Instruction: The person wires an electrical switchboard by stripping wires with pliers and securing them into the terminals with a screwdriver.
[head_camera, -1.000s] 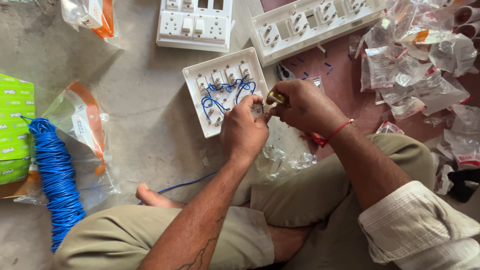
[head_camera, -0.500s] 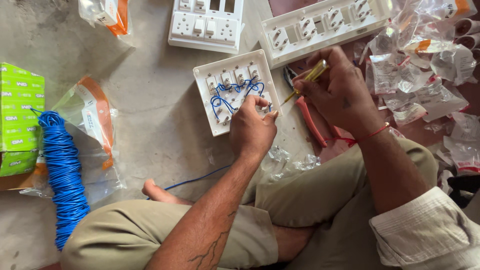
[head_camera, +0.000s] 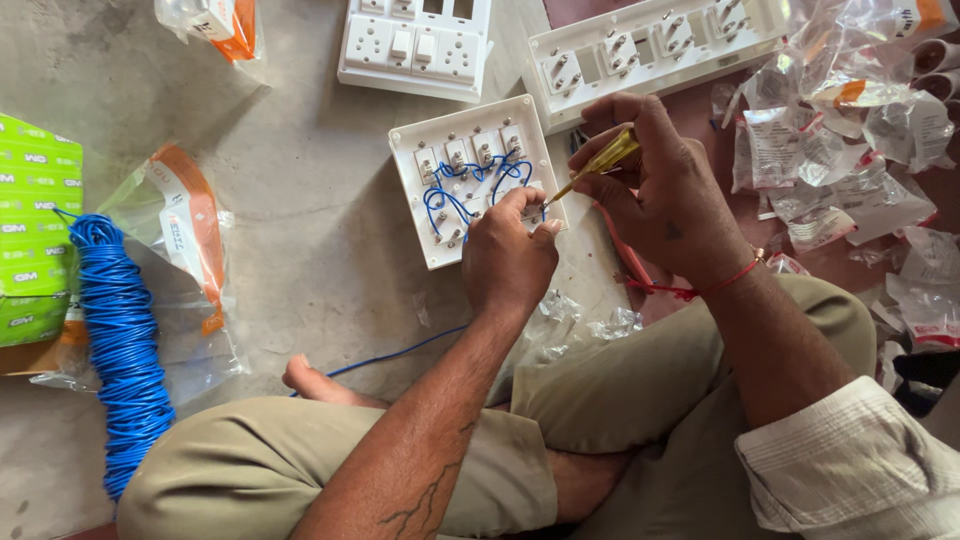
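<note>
A white square switch plate (head_camera: 412, 170) lies face down on the grey floor, with blue wires (head_camera: 447, 195) looped between its switch backs. My left hand (head_camera: 508, 255) rests on its near right corner, fingers pinched on something small that I cannot make out. My right hand (head_camera: 665, 190) grips a yellow-handled screwdriver (head_camera: 597, 163), whose tip points down-left at the plate's right edge, close to my left fingertips. A red thread circles my right wrist.
A coil of blue wire (head_camera: 120, 340) lies at left beside a green box (head_camera: 35, 235) and clear plastic bags (head_camera: 185, 235). Two more white switch plates (head_camera: 415, 40) (head_camera: 650, 50) sit at the top. Several empty clear wrappers (head_camera: 850, 150) litter the right. My crossed legs fill the foreground.
My right hand has lifted the screwdriver and turned its tip toward the plate. My left hand has moved up onto the plate's corner. The view has shifted slightly.
</note>
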